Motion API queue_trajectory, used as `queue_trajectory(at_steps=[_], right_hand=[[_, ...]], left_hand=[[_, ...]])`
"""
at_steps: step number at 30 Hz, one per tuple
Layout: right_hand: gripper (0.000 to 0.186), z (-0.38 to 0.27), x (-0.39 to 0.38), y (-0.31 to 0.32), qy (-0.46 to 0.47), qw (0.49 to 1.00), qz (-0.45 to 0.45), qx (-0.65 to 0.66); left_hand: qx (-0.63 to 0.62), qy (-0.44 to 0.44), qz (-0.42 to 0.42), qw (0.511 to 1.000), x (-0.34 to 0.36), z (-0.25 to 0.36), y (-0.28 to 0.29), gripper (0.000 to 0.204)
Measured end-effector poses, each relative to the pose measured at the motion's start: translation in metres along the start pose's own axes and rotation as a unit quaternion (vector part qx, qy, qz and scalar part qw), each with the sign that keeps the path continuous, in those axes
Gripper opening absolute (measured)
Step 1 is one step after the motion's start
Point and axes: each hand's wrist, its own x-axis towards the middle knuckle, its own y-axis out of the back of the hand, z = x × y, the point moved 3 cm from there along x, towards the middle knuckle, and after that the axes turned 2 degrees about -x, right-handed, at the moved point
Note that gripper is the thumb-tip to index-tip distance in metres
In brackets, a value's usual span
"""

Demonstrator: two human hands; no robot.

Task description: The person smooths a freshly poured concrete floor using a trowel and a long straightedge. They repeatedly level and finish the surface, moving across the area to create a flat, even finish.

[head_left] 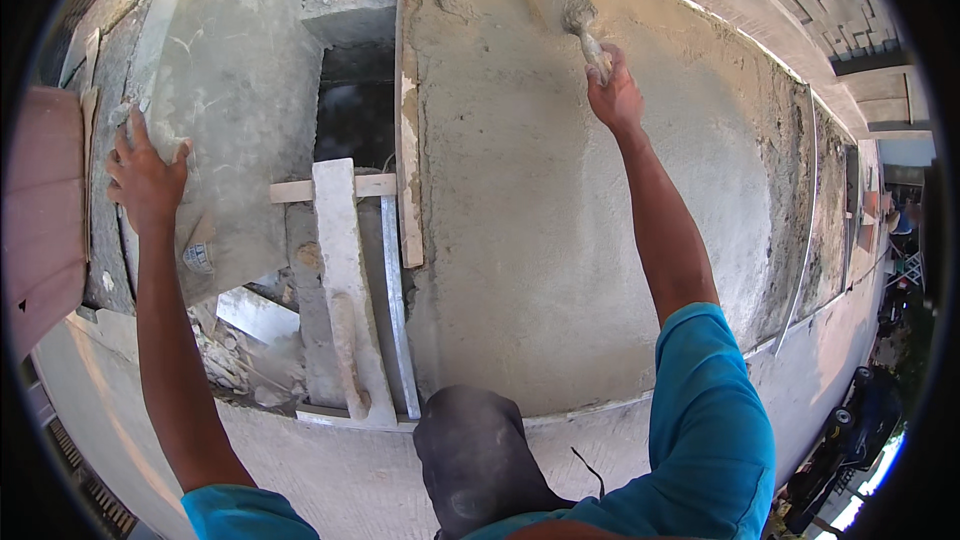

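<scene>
Right hand [614, 95] is closed around the handle of a trowel [568, 2], arm stretched up so the blade lies flat against the wet grey plastered wall [540, 240] near its top edge, evidently to press the coat smooth. Left hand [145, 175] is open, fingers spread, gripping the edge of a mortar-caked board [235, 90] at the left, apparently to steady the body. Nearest, a dark bucket [480, 460] sits at the wall's lower edge. Beyond, a wooden float [345, 290] leans below a dark opening [355, 105]. Farther right, a metal strip [805, 240] edges the wall.
</scene>
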Motion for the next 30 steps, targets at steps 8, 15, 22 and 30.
queue_trajectory(at_steps=[8, 15, 22, 30], right_hand=[[0.055, -0.065, 0.017, -0.035, 0.143, 0.961, -0.161, -0.173], [0.057, -0.065, 0.066, -0.054, 0.039, 0.978, -0.126, -0.16], [0.065, -0.033, 0.097, -0.062, -0.065, 0.997, -0.043, -0.021], [0.063, -0.052, 0.069, -0.054, 0.073, 0.97, -0.232, -0.022]], left_hand=[[0.009, 0.002, 0.001, 1.0, 0.0, 0.0, -0.002, 0.091], [0.032, -0.004, 0.007, 0.999, 0.001, -0.005, -0.008, 0.09], [0.019, 0.001, 0.017, 1.0, 0.001, -0.001, -0.005, 0.088], [0.023, -0.009, 0.024, 0.999, 0.001, -0.004, -0.007, 0.086]])
